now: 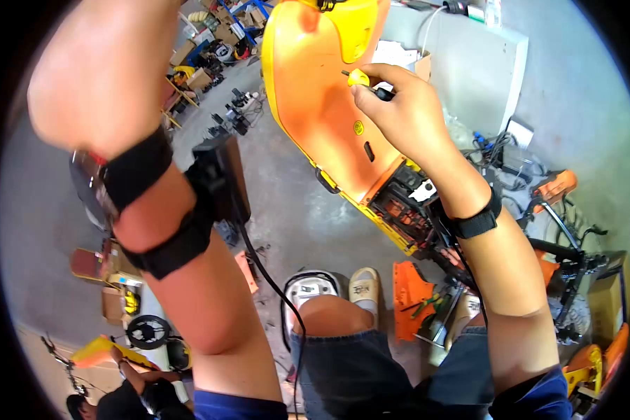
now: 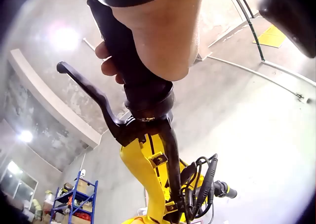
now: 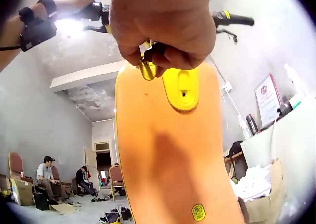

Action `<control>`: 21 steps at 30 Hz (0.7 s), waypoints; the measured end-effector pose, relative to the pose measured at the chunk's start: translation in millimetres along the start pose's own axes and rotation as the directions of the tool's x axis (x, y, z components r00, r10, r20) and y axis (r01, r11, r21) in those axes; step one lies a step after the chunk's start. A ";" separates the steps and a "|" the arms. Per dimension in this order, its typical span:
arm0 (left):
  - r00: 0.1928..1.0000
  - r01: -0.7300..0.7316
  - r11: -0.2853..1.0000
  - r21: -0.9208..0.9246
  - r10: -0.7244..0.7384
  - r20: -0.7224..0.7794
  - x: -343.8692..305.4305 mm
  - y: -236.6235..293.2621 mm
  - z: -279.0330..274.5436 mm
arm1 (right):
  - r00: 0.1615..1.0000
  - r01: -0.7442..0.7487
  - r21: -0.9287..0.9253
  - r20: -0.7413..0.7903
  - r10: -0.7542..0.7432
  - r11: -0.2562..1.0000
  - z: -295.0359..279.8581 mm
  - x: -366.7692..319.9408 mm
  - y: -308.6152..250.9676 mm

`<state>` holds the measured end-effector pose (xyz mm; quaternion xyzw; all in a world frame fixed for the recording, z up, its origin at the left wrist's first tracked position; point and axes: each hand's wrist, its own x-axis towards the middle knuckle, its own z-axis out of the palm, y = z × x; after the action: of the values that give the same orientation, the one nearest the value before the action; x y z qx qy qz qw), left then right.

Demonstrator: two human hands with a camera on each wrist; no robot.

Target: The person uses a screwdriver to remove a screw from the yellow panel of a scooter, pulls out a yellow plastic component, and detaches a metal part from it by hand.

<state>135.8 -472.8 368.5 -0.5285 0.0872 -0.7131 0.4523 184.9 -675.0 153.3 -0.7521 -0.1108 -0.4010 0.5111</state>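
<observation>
My left hand grips the black handlebar grip of a scooter, fingers wrapped round it, with the brake lever beside it. My right hand pinches a small yellow piece with a dark tip and a black part toward the palm; its exact kind I cannot tell. It is held in front of the scooter's orange front panel. A yellow moulded part with a small dark hole sits on that panel, just below the right hand in the right wrist view.
The scooter's opened base shows wiring and black parts. An orange panel piece with tools lies by my feet. Scooter parts and cables crowd the right floor. Behind the scooter stands a pale table. People sit further back.
</observation>
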 end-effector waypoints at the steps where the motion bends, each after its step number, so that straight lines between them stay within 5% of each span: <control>1: 0.986 0.050 0.999 -0.016 -0.052 -0.156 2.4 13.4 -15.7 | 0.999 0.048 -0.002 0.009 -0.048 0.999 -5.3 -2.1 -11.4; 2: 0.991 0.060 0.996 -0.062 -0.067 -0.112 1.6 10.7 -12.4 | 0.998 0.055 0.013 0.026 -0.056 0.998 -12.1 -4.6 -25.9; 3: 0.922 0.060 0.998 0.007 -0.053 -0.385 -0.7 10.7 -1.3 | 0.996 0.087 -0.039 0.028 -0.086 0.995 -19.2 -7.0 -41.5; 4: 0.982 0.103 0.985 0.140 -0.079 -0.171 -8.1 3.1 7.0 | 0.996 0.078 -0.026 0.050 -0.077 0.997 -26.0 -10.1 -55.3; 5: 0.938 0.190 0.956 -0.225 -0.244 -0.246 2.7 14.1 -14.4 | 0.995 0.069 -0.014 0.071 -0.068 0.998 -32.6 -12.9 -67.3; 7: 0.923 0.338 0.881 -0.332 -0.379 -0.066 5.8 11.9 -25.4 | 0.985 -0.046 0.138 0.174 0.022 0.989 -41.2 -20.1 -80.0; 9: 0.893 0.450 0.779 -0.437 -0.381 0.241 10.9 8.5 -41.9 | 0.951 -0.201 0.365 0.296 0.092 0.909 -50.3 -28.5 -78.6; 10: 0.949 0.316 0.888 -0.334 -0.292 0.123 12.0 2.3 -33.2 | 0.913 -0.332 0.367 0.358 0.197 0.869 -61.7 -33.6 -87.0; 14: 0.900 0.424 0.766 -0.484 -0.293 0.324 3.5 16.5 -56.9 | 0.768 -0.632 0.381 0.421 0.482 0.675 -98.7 -66.9 -107.3; 17: 0.921 0.334 0.490 -0.805 -0.352 0.167 -16.2 27.8 -87.8 | 0.720 -0.693 0.428 0.442 0.535 0.580 -115.2 -94.5 -100.2; 19: 0.922 0.353 0.079 -0.932 -0.196 0.333 -31.6 43.4 -119.6 | 0.689 -0.724 0.465 0.483 0.540 0.509 -122.0 -108.0 -85.8; 21: 0.907 0.404 -0.269 -0.874 -0.010 0.422 -46.6 68.4 -149.5 | 0.691 -0.718 0.516 0.449 0.566 0.467 -125.7 -122.7 -73.7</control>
<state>50.7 -530.7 232.2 -0.7695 0.4559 -0.3659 -0.2572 0.6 -719.6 135.0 -0.5447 -0.0060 -0.0275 0.8382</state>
